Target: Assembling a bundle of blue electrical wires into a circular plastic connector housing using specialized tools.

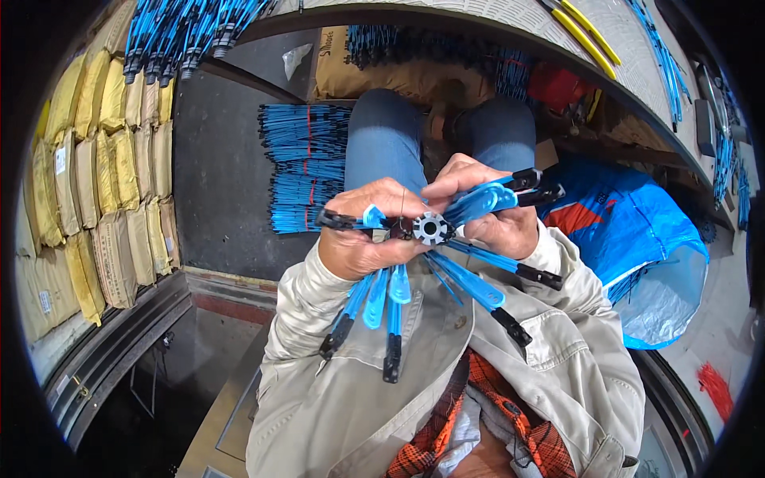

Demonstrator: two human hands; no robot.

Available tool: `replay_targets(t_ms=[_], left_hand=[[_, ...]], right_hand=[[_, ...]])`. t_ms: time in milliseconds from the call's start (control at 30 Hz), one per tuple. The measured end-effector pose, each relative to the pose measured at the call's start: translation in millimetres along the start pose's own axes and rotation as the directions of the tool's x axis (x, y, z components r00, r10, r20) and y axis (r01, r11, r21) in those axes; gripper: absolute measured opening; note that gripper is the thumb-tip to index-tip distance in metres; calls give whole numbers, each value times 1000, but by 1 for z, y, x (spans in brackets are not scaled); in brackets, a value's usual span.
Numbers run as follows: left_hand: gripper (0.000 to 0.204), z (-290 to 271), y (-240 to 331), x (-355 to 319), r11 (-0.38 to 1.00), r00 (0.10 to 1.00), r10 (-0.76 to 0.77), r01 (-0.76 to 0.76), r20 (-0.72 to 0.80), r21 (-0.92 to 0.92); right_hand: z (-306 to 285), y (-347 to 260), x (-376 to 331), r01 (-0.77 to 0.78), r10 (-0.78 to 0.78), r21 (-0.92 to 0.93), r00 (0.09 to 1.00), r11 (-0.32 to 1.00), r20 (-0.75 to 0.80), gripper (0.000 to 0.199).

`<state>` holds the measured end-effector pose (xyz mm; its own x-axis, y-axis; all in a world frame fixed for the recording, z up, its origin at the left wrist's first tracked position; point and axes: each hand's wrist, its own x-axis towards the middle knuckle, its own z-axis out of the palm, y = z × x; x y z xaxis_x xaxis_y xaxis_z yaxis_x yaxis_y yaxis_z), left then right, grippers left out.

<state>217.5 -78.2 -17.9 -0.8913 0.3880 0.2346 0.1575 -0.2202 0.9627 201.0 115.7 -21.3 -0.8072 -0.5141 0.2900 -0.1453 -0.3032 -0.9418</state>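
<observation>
Over my lap, both hands hold a spoked assembly: a small round notched hub with a dark hole, ringed by several flat blue arms with black ends. My left hand is closed on the hub's left side, thumb and fingers pressed close to it. My right hand is closed at the hub's right side, with blue arms passing between its fingers. The arms fan out, several hanging down over my jacket. A thin dark wire seems to rise by my left fingers; its ends are hidden.
Bundles of blue rods tied in red lie left of my knees. More blue rods hang over the bench edge. Yellow-handled pliers lie on the bench. A blue sack stands right; wrapped packs are stacked left.
</observation>
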Motion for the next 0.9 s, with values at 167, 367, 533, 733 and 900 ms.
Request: replay_targets(t_ms=[167, 367, 533, 733, 900], left_hand=[[34, 2, -3, 4, 998, 999, 31, -30, 18, -63], [30, -2, 1, 6, 1000, 1000, 5, -5, 2, -25], [26, 0, 5, 11, 998, 1000, -18, 19, -13, 60], [23, 6, 9, 15, 979, 977, -148, 167, -156, 118], [23, 5, 6, 17, 986, 990, -44, 65, -135, 153]], right_hand=[[6, -13, 7, -63, 63, 49, 998, 997, 3, 36], [5, -25, 14, -121, 123, 63, 992, 991, -28, 24], [4, -37, 16, -325, 327, 43, 944, 945, -44, 21], [5, -36, 16, -396, 411, 120, 899, 910, -150, 20], [9, -45, 19, -480, 507, 168, 838, 861, -204, 21]])
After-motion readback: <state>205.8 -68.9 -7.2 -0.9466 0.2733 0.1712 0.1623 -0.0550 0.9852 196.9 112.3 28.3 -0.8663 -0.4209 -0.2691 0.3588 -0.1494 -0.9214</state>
